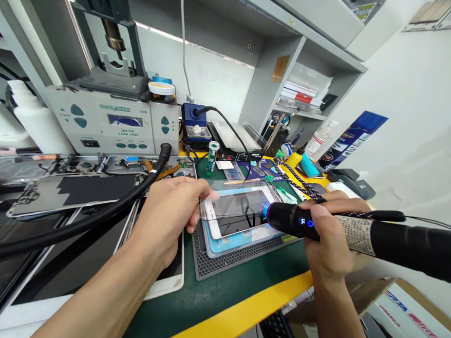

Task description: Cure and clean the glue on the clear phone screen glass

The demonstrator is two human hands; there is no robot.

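My right hand (326,234) is wrapped round a black torch-like lamp (291,220) with a blue-lit button; its violet-glowing tip points at a white phone screen (238,209). The screen lies on a blue pad over a dark mesh mat (231,256). My left hand (174,213) rests at the screen's left edge, fingers curled and pinching a clear glass sheet (212,203) that lies over the screen. A braided cord (296,179) runs from the lamp back across the bench.
A thick black hose (78,225) crosses the left side over opened tablets (72,192). A grey rework station (118,125), a blue soldering stand (195,125), a green tube (212,157) and small tools stand behind. The bench has a yellow front edge (236,317); a cardboard box (397,306) sits below right.
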